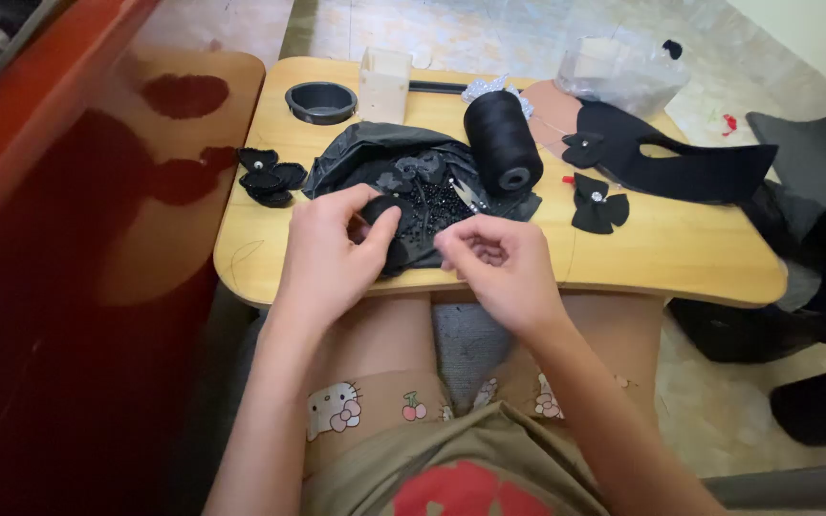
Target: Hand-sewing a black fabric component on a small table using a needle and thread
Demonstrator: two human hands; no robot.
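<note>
My left hand (329, 250) pinches a small black fabric piece (380, 207) at the near edge of a small wooden lap table (681, 258). Just right of it, my right hand (499, 268) has its fingertips pinched together, as if on a needle or thread too fine to make out. Both hands work over a crumpled black plastic bag (375, 153) holding many small black beads (442, 203). A large spool of black thread (503, 143) lies on the bag's right side, with small scissors (467, 194) beside it.
Finished black fabric bows lie at left (270, 175) and right (597, 204). A black round cup (321, 101), a pale box (384, 84), a clear plastic bag (623, 72) and black cut fabric (681, 158) sit at the back. A red wooden edge (40, 124) runs at left.
</note>
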